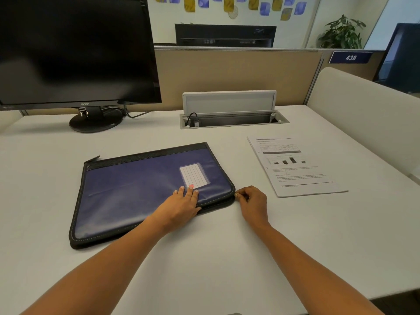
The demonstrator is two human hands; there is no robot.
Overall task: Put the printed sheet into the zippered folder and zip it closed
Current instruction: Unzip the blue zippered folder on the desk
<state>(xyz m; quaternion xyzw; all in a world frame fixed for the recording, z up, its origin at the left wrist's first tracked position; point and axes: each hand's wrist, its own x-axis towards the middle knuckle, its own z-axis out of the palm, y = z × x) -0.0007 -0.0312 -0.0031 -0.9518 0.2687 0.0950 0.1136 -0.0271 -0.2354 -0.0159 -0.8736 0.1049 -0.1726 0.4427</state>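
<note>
A blue zippered folder (136, 192) with black edging and a lined label pocket lies flat on the white desk (216, 258). My left hand (179, 206) rests flat on the folder's near right part, fingers spread. My right hand (252, 201) is at the folder's near right corner, thumb and fingers pinched at the zipper edge; the pull itself is too small to make out. The printed sheet (295, 165), with a table, bar chart and text, lies on the desk to the right of the folder, apart from both hands.
A black monitor (75, 51) on a round stand stands at the back left. An open cable hatch (231, 114) sits in the desk behind the folder. A beige partition (238, 73) closes the back, a padded divider (368, 114) the right side.
</note>
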